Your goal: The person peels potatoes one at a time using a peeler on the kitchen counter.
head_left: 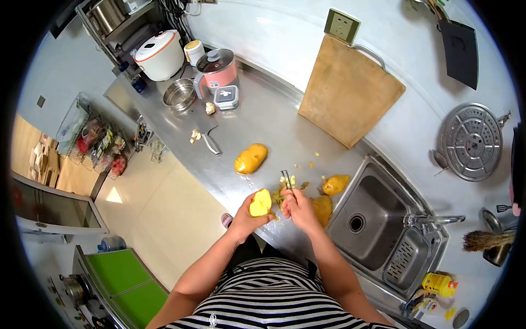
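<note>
My left hand [250,217] is closed round a peeled yellow potato [261,202], held above the counter's front edge. In my right hand [298,209] is a peeler [287,179], its metal head pointing away from me and a little apart from that potato. Peel scraps [281,196] lie on the steel between and beyond my hands. An unpeeled potato [251,159] rests farther back to the left. Two more unpeeled ones sit right of my right hand: a small potato [336,184] and a larger potato [322,209], partly hidden by my hand.
The sink [366,214] with its faucet [433,219] lies to the right. A wooden cutting board [350,90] leans on the wall. Farther left on the counter are a hooked tool [211,142], garlic [210,108], a steel bowl [179,95], a pink pot [217,74] and a rice cooker [161,56].
</note>
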Tool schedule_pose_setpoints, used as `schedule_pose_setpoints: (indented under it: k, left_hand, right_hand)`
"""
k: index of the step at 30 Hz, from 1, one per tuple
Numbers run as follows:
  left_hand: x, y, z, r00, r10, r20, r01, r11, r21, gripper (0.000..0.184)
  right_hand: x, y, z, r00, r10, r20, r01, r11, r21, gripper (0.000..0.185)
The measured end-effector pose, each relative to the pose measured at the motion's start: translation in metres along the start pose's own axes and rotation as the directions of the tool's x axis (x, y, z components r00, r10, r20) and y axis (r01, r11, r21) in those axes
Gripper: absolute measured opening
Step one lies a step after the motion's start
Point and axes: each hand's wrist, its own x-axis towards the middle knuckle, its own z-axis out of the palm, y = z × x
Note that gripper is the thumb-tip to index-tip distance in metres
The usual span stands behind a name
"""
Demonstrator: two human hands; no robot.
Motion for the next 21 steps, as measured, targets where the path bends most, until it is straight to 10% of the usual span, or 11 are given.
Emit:
schedule_pose_setpoints:
  k: [6,7,8,12,21]
  left_hand:
    - [0.006,0.003,0.000,0.999,0.010,0.039,-0.005,0.992,-0.127,0.082]
    - [0.006,0.006,0.001,0.998,-0.012,0.062,0.024,0.980,-0.196,0.083]
    - [0.006,0.008,0.001,0.998,-0.010,0.064,0.023,0.981,-0.193,0.083]
    - [0.006,0.005,-0.006,0.997,-0.059,0.056,0.071,0.965,-0.252,0.081]
    - [0.011,-0.010,-0.009,0.981,-0.183,-0.068,0.135,0.887,-0.441,0.042]
  right_hand:
    - [-0.009,-0.028,-0.006,0.955,0.090,0.283,-0.219,0.856,0.469,0.030]
    - [-0.007,-0.019,-0.005,0.992,-0.019,0.125,0.027,0.998,-0.064,0.030]
    - [-0.006,-0.010,-0.005,0.979,-0.198,0.048,0.186,0.776,-0.602,0.031]
    - [-0.023,-0.030,-0.004,0.995,-0.005,0.099,0.039,0.937,-0.347,0.029]
    - [-0.042,-0.032,0.019,0.969,-0.206,0.132,0.244,0.763,-0.598,0.023]
